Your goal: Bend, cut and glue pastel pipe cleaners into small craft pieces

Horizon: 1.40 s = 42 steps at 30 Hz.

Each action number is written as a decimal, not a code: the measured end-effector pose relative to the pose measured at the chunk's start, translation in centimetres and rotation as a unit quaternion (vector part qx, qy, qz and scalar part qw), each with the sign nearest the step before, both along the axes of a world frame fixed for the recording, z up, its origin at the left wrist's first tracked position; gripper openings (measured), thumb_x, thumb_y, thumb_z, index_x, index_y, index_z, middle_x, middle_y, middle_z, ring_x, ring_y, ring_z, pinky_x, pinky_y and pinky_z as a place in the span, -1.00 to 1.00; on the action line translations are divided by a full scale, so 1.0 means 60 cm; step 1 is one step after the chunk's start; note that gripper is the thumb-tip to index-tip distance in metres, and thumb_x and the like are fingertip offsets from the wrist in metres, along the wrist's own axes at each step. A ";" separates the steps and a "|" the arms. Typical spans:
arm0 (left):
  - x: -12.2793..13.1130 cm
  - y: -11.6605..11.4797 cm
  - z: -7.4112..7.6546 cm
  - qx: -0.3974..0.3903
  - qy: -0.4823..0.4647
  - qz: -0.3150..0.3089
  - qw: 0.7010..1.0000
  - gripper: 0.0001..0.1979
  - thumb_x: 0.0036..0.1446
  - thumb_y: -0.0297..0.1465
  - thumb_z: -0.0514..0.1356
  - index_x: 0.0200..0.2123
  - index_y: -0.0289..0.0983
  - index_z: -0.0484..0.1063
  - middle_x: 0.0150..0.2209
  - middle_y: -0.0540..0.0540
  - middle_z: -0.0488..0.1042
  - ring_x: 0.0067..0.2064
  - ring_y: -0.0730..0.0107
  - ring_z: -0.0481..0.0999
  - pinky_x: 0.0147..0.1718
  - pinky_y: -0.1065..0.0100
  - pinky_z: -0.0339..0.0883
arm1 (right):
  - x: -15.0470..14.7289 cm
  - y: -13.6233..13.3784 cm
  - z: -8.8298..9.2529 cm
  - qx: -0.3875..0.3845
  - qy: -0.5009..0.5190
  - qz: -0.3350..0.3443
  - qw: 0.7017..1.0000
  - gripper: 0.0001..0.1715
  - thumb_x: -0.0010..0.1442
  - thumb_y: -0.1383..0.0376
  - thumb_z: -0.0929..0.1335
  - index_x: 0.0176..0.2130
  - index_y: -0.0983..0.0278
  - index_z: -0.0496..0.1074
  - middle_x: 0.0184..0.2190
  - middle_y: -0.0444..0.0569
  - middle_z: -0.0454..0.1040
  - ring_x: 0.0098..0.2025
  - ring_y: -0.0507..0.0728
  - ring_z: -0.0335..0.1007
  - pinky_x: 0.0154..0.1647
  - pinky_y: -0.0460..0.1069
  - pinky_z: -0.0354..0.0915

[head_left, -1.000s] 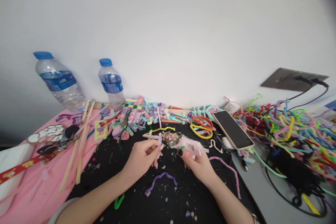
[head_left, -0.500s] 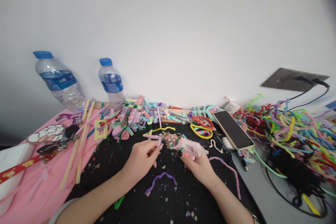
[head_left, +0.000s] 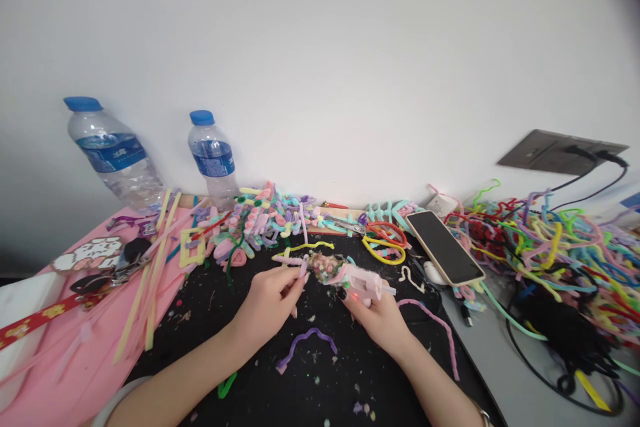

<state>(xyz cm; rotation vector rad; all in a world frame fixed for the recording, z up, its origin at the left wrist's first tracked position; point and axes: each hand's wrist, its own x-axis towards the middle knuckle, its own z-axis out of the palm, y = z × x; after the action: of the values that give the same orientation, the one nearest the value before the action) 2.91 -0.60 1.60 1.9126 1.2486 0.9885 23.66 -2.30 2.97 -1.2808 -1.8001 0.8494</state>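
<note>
My left hand pinches a short light-purple pipe cleaner piece between thumb and fingertips. In my right hand is a pink hot glue gun, a small red light glowing on its side and a glue stick poking out at the back. Its front end is crusted with multicoloured fuzz and sits close to the purple piece; whether they touch I cannot tell. On the black mat below my hands lies a bent purple pipe cleaner. A pink pipe cleaner curves right of my right hand.
Pastel pipe cleaner shapes are heaped along the wall. Scissors with red and yellow handles and a phone lie at right, before tangled pipe cleaners. Two water bottles stand at left, near pink paper.
Both hands stay almost in place. The glue gun has shifted very slightly left.
</note>
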 end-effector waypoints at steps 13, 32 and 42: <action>0.008 -0.005 0.012 -0.094 -0.101 -0.017 0.990 -0.72 0.16 -0.38 0.08 -0.59 -0.29 0.32 -0.71 0.08 0.28 -0.71 0.50 0.38 -0.65 0.50 0.25 | 0.002 0.000 -0.001 0.013 -0.009 -0.006 1.000 -0.77 0.14 0.25 0.27 -0.50 0.29 0.34 -0.67 -0.21 0.20 -0.62 -0.02 0.08 -0.59 -0.13 0.13; -0.007 0.011 0.011 -0.217 -0.178 -0.046 0.959 -0.74 0.17 -0.28 0.11 -0.21 -0.34 0.47 -0.50 -0.04 0.47 -0.53 0.41 0.46 -0.52 0.40 0.35 | 0.038 0.029 -0.023 0.055 -0.252 -0.143 0.955 -0.48 0.05 0.39 0.26 0.05 0.32 0.25 -0.03 0.13 0.41 -0.04 0.29 0.35 -0.07 0.12 0.27; 0.002 -0.021 0.021 -0.256 -0.148 -0.094 0.951 -0.76 0.14 -0.33 0.10 -0.47 -0.32 0.46 -0.61 -0.01 0.45 -0.54 0.38 0.47 -0.48 0.41 0.36 | -0.020 -0.009 0.012 0.103 -0.079 0.035 0.991 -0.70 0.16 0.34 0.32 -0.07 0.22 0.41 -0.10 0.05 0.38 -0.04 0.18 0.32 -0.01 0.06 0.27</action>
<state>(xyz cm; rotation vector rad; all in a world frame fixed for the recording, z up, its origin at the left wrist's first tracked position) 3.05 -1.89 2.85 1.3901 1.0044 0.7276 22.48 -2.83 3.68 -1.1851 -2.0113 0.5947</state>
